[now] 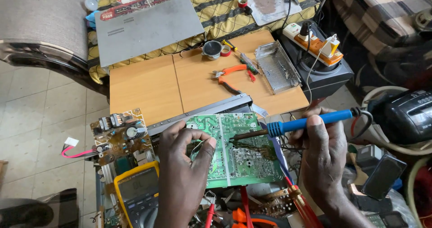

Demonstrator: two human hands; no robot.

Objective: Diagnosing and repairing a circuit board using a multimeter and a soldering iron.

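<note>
- The step in hand looked like soldering: the right hand [326, 153] was wrapped around the blue handle of a soldering iron [297, 123], whose tip rested on the solder side of a green circuit board [238, 158].
- The left hand [184, 165] pinched a thin strand, probably solder wire though too fine to tell, between thumb and forefinger just above the board's left half.
- The board lay tilted on a heap of electronics in front of the person, near the front edge of the wooden bench [148, 88].
- As a judgement, the next move called for a steady tip on one joint and the strand fed to that same spot, well apart from neighbouring pads.
- A brown power board [119, 133] sat just left of the green one, with a yellow multimeter [137, 192] below it.
- On the bench lay orange-handled pliers [231, 72], a perforated metal cover [277, 67] and a tape roll [225, 50].
- Beyond stood a grey player casing [148, 23] on a patterned cushion, a power strip [315, 41] to the right, and pale floor tiles to the left.
</note>
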